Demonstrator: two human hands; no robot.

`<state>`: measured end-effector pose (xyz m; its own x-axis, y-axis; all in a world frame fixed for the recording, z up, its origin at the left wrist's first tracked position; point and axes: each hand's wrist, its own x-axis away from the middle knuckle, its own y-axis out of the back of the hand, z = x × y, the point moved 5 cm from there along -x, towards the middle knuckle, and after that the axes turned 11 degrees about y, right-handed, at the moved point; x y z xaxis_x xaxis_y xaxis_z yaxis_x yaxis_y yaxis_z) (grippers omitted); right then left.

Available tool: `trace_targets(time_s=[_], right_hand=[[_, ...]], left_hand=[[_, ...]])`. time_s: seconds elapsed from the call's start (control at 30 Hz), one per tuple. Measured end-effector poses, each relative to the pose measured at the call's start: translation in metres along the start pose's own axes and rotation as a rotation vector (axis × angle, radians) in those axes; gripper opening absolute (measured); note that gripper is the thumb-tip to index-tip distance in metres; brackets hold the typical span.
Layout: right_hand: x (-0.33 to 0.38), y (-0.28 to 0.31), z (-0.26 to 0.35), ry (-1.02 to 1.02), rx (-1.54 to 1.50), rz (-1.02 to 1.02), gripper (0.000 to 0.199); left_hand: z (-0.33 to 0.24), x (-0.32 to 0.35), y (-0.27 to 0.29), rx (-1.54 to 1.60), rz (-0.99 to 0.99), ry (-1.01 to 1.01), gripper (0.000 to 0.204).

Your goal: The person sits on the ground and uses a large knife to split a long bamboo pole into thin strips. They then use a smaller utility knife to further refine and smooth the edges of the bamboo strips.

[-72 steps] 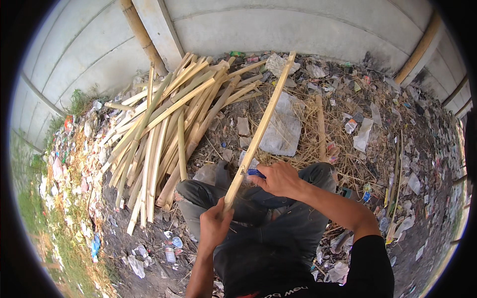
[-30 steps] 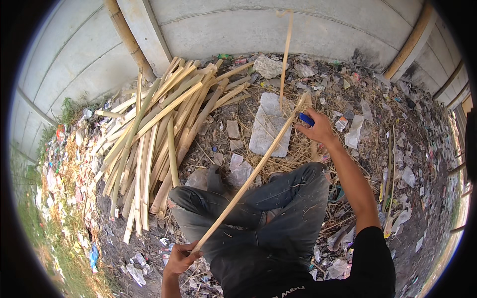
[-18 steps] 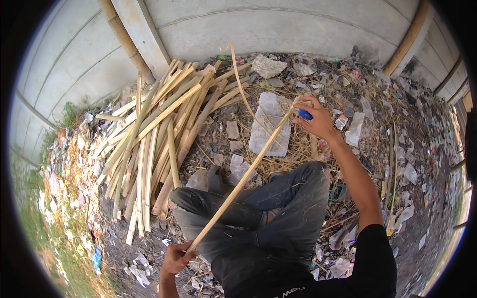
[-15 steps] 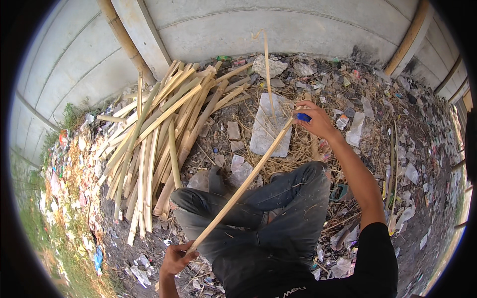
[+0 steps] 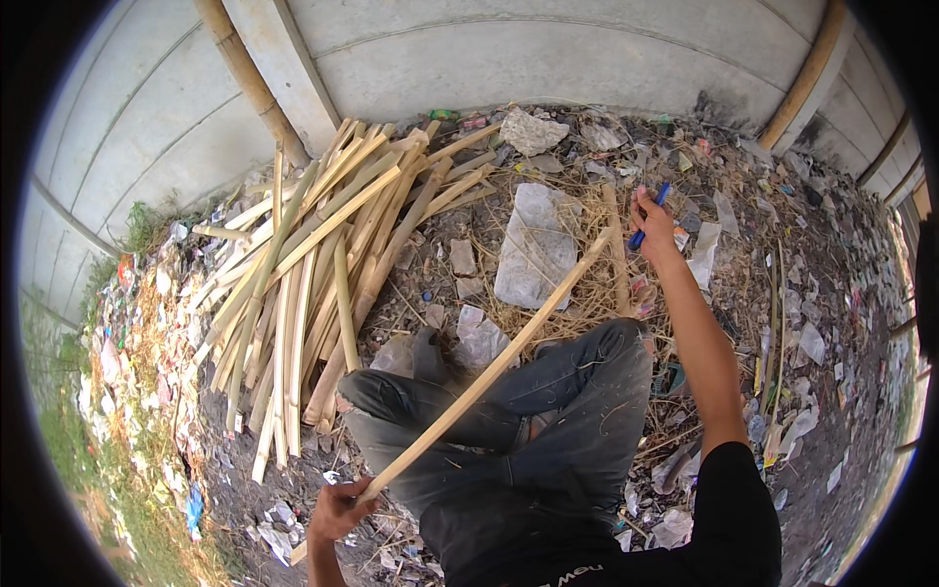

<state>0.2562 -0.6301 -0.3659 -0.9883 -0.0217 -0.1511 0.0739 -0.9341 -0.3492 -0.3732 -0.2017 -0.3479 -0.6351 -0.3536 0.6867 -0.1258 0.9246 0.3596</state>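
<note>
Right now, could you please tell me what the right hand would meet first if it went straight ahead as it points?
Probably the grey wall: the right hand points up the picture toward it, over littered ground. Depth is unclear from this one view, so that ground might come first.

Grey panelled wall (image 5: 548, 59) runs across the back, a bamboo pole (image 5: 249, 83) standing beside a pale post (image 5: 291, 73) towards its left and another bamboo pole (image 5: 804, 80) towards its right. Rough pale rock (image 5: 533, 133) sits near the wall's foot; nearer lies a flat, whitish slab (image 5: 518, 276), straw-like fibres (image 5: 595, 296) scattered over and beside it, small grey-brown block (image 5: 462, 257) to its left. Litter strews the dark ground, including a torn white sheet (image 5: 703, 256) at right and a blue scrap (image 5: 194, 511) at lower left, near blurred greenery (image 5: 61, 421).
</note>
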Motion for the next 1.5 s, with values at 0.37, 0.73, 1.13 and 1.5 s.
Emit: trace_targets(time_s=[0.37, 0.73, 1.13, 1.5], right_hand=[[0.081, -0.02, -0.01, 0.1, 0.739, -0.065, 0.06], [0.3, -0.207, 0.021, 0.249, 0.981, 1.049, 0.055], [0.18, -0.148, -0.027, 0.177, 1.179, 0.634, 0.059], [0.247, -0.175, 0.014, 0.221, 1.011, 0.77, 0.053]], left_hand=[[-0.033, -0.03, -0.07, 0.163, -0.215, -0.127, 0.048], [-0.137, -0.058, -0.109, 0.061, -0.538, -0.398, 0.039], [-0.14, -0.031, -0.12, -0.132, -0.642, -0.356, 0.037], [-0.171, -0.042, -0.113, -0.082, -0.722, -0.496, 0.036]])
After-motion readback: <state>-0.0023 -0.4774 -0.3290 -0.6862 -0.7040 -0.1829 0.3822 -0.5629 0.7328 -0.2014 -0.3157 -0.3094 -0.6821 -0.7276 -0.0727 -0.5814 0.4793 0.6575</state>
